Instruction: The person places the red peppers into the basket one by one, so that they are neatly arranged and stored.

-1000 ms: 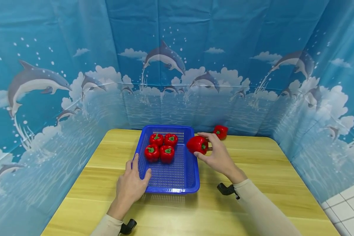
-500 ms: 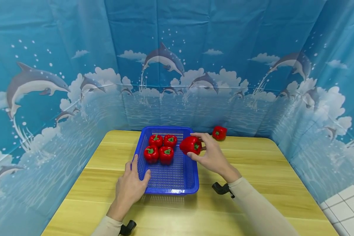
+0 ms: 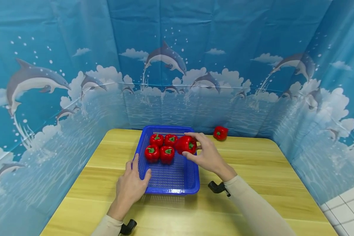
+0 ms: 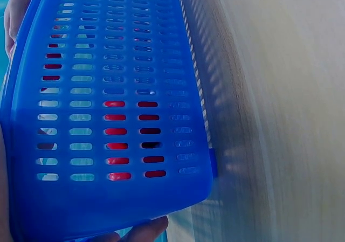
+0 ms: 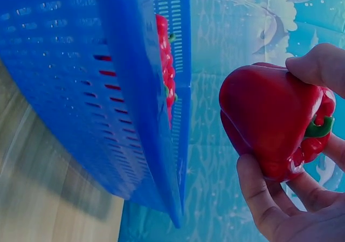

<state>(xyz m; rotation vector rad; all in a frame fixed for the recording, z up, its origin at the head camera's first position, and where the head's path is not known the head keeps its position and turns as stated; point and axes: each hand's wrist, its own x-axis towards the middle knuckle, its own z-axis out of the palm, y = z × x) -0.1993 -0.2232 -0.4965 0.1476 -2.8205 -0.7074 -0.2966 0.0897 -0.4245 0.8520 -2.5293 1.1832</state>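
Note:
My right hand (image 3: pixel 206 154) holds a red bell pepper (image 3: pixel 184 144) on its side above the right part of a blue perforated plastic basket (image 3: pixel 177 190). In the right wrist view, thumb and fingers span the held pepper (image 5: pixel 269 115), its green stem facing the palm. Several red bell peppers (image 3: pixel 167 154) stand stem up in a cluster in the basket's back left. My left hand (image 3: pixel 130 185) grips the basket's left side near the front, thumb over the inside and fingers along the outer rim. In the left wrist view, fingertips (image 4: pixel 148 231) show at the basket wall.
Another red bell pepper (image 3: pixel 221 133) lies at the back edge of the wooden table (image 3: pixel 247 164), right of the basket. A blue dolphin-print curtain (image 3: pixel 177 108) hangs behind and along both sides. White tiles (image 3: pixel 346 203) show at the lower right.
My right hand has carried the bell pepper leftward from the basket's right rim to over its inside, close to the cluster. The left hand and the basket have stayed in place.

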